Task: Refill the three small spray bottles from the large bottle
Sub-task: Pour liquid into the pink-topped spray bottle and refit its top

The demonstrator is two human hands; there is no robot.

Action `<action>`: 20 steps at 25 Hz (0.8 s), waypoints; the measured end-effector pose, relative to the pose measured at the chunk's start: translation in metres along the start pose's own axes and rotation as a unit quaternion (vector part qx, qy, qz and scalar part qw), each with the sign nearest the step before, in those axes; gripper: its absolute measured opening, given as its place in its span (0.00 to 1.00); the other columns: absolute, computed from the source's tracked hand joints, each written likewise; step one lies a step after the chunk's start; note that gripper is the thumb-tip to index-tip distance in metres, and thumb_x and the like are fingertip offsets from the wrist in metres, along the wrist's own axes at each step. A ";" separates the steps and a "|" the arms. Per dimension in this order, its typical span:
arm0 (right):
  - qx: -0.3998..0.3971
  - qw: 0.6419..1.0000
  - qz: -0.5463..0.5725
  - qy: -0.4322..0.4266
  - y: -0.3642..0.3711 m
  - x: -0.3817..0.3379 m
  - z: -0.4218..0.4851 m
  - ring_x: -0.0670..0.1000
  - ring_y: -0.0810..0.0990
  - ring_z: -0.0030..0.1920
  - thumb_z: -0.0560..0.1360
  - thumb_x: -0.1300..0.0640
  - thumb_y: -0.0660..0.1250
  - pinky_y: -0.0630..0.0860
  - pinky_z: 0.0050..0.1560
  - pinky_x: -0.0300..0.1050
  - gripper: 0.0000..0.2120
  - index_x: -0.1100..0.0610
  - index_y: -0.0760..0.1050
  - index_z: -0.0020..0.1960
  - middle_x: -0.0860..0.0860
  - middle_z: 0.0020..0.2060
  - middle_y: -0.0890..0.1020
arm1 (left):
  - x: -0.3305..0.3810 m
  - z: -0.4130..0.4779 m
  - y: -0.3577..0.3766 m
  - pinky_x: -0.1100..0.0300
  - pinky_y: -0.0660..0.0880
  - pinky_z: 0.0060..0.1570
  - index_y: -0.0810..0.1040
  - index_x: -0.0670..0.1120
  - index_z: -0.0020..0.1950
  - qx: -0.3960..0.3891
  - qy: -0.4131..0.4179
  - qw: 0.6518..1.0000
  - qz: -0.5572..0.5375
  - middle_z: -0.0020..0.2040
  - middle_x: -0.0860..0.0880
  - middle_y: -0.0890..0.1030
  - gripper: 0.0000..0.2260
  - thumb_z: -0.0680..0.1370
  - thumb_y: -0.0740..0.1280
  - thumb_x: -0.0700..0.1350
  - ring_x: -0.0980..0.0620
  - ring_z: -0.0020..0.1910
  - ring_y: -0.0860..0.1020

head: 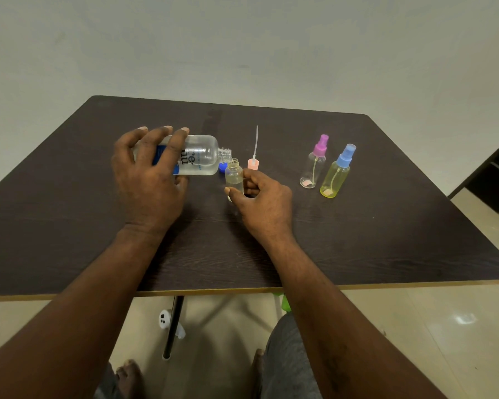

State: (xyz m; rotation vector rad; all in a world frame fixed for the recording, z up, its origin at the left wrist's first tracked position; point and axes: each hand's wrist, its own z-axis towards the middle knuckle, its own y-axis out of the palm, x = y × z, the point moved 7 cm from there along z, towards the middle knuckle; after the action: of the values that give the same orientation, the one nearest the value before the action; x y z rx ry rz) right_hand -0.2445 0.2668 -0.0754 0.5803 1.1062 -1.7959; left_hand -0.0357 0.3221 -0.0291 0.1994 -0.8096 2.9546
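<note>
Item: large clear plastic bottle with a blue and white label (202,156), uncapped and tipped nearly level above the dark wood-grain table (357,240), its neck at the mouth of the small clear open bottle (234,175). The left hand (147,180) wraps the large bottle's labelled body from above, fingers curled over it. The right hand (264,200) pinches the small clear open bottle low on its wall and keeps it upright near the table's middle; whether its base rests on the table cannot be told. Contents: clear liquid in the large bottle, apparently part full; the level in the small one is too faint to tell. Handling, judged: the large bottle is smooth and thin-walled, its weight shifting as liquid runs, so hold the body, not the neck. The small bottle is very light, easily toppled and narrow-mouthed, so steady it low. Adjacent: round blue cap (222,167) behind the necks; pink spray head (253,164) inverted, dip tube upward. Well to the right: clear small bottle with purple sprayer (314,165) and yellow small bottle with blue sprayer (335,177), upright, seemingly empty.
</note>
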 end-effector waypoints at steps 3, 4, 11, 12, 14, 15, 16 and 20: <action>0.001 1.000 -0.002 0.002 0.000 0.000 0.000 0.32 0.83 0.43 0.73 0.54 0.80 0.77 0.45 0.27 0.15 0.48 0.84 0.59 0.22 0.34 0.77 | 0.000 -0.001 0.001 0.42 0.73 0.65 0.74 0.50 0.76 -0.002 -0.001 1.000 -0.001 0.72 0.45 0.75 0.29 0.75 0.73 0.42 0.37 0.70 0.69; 0.001 1.000 -0.003 0.002 0.000 0.000 0.000 0.31 0.83 0.43 0.73 0.54 0.80 0.77 0.45 0.26 0.15 0.49 0.84 0.59 0.21 0.34 0.77 | 0.000 -0.001 0.001 0.42 0.73 0.65 0.74 0.50 0.76 -0.002 -0.001 1.000 -0.001 0.72 0.45 0.75 0.29 0.75 0.73 0.42 0.37 0.70 0.69; 0.002 1.000 -0.003 0.006 0.000 0.000 0.000 0.30 0.82 0.41 0.73 0.54 0.80 0.76 0.44 0.24 0.16 0.49 0.84 0.59 0.22 0.33 0.77 | 0.000 0.000 0.002 0.42 0.73 0.64 0.74 0.50 0.76 0.002 -0.001 1.000 0.000 0.71 0.45 0.76 0.28 0.75 0.72 0.42 0.38 0.70 0.69; 0.001 1.000 -0.003 0.007 0.000 0.000 0.000 0.30 0.82 0.41 0.73 0.54 0.80 0.76 0.44 0.25 0.15 0.49 0.84 0.59 0.22 0.33 0.77 | -0.001 0.000 0.002 0.42 0.73 0.64 0.74 0.50 0.76 0.003 -0.001 1.000 0.000 0.72 0.46 0.76 0.28 0.75 0.72 0.42 0.38 0.70 0.69; -0.001 1.000 -0.003 0.007 0.000 0.000 0.000 0.29 0.81 0.41 0.73 0.54 0.80 0.76 0.44 0.24 0.15 0.49 0.84 0.60 0.20 0.34 0.77 | -0.001 0.000 0.003 0.42 0.72 0.65 0.73 0.51 0.76 -0.003 -0.002 1.000 0.001 0.72 0.46 0.75 0.29 0.75 0.72 0.43 0.38 0.71 0.68; -0.003 1.000 -0.002 0.007 0.000 -0.001 0.000 0.29 0.81 0.41 0.73 0.55 0.80 0.75 0.44 0.24 0.15 0.49 0.84 0.60 0.20 0.34 0.77 | -0.001 0.000 0.003 0.42 0.72 0.65 0.73 0.50 0.77 -0.005 -0.003 1.000 0.001 0.72 0.46 0.75 0.29 0.75 0.73 0.43 0.37 0.71 0.68; -0.002 1.000 -0.001 0.006 0.000 -0.001 0.000 0.29 0.82 0.41 0.73 0.55 0.80 0.75 0.44 0.24 0.15 0.49 0.84 0.60 0.20 0.34 0.77 | -0.001 0.000 0.002 0.42 0.72 0.65 0.74 0.50 0.76 -0.003 -0.003 1.000 0.000 0.72 0.46 0.75 0.29 0.75 0.73 0.43 0.37 0.71 0.69; 0.002 1.000 -0.001 0.007 -0.001 -0.001 0.000 0.30 0.82 0.41 0.73 0.55 0.80 0.76 0.43 0.24 0.16 0.50 0.84 0.60 0.21 0.33 0.77 | 0.000 0.000 0.002 0.42 0.73 0.64 0.74 0.50 0.76 0.000 -0.001 1.000 0.001 0.72 0.45 0.76 0.27 0.76 0.72 0.43 0.37 0.70 0.69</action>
State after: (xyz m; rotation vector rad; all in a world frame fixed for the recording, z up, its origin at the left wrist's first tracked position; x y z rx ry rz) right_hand -0.2447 0.2677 -0.0739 0.5955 1.1133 -1.7983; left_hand -0.0355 0.3206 -0.0298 0.2019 -0.8111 2.9576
